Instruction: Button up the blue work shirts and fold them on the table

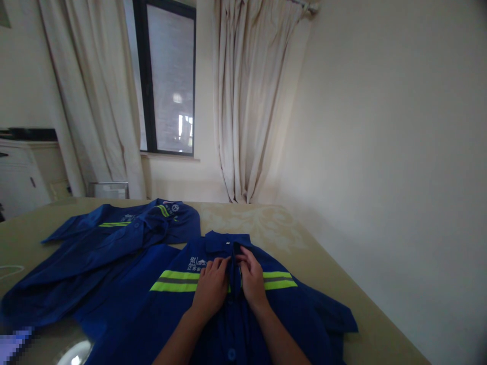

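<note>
A blue work shirt [297, 309] with yellow-green reflective bands lies spread out, front side up, its collar [213, 243] pointing away from me. Both my hands are at its front opening, just below the collar. My left hand [215, 284] has its fingers closed on the left edge of the placket [234, 276]. Across from it, my right hand [251, 276] pinches the other edge, thumb and forefinger together near the top. Whether a button sits between the fingers is hidden. Lower on the front, a round button [232, 354] shows.
A second blue garment [125, 238] with similar bands lies crumpled to the left. Both rest on a beige patterned table [266, 223]. A wall [380, 152] runs along the right side. Curtains [247, 101] and a window [171, 81] are behind. A shiny round object [76, 353] is at lower left.
</note>
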A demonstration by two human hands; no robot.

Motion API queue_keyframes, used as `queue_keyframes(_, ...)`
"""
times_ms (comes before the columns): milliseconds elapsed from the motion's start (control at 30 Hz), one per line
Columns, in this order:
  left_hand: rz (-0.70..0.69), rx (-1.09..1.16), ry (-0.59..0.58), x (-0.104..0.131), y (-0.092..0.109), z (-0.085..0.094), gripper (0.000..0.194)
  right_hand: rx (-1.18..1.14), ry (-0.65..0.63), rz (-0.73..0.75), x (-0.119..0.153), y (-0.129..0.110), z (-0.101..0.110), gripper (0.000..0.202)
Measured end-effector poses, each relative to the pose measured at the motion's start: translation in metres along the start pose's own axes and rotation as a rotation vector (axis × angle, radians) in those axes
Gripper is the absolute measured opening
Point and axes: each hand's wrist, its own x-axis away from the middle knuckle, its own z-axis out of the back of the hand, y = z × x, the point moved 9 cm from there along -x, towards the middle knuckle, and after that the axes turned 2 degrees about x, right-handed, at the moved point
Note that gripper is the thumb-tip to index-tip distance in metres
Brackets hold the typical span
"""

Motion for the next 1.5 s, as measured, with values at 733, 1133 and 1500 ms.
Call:
queue_keyframes(733, 0.138, 0.237, 0.096, -0.022, -0.025, 0.007, 0.018, 0.430, -0.048, 0.112, 0.007, -0.020, -0.014, 0.007)
queue_keyframes(1133, -0.057, 0.591, 0.191, -0.018, -0.009, 0.017, 0.019, 0.303, 0.068, 0.165, 0.007, -0.022, 0.001, 0.015)
queue_keyframes(1500, -0.100, 0.645, 0.306, -0.015, -0.010, 0.023, 0.014, 0.181, -0.053, 0.021, 0.001, 0.004, -0.006, 0.020)
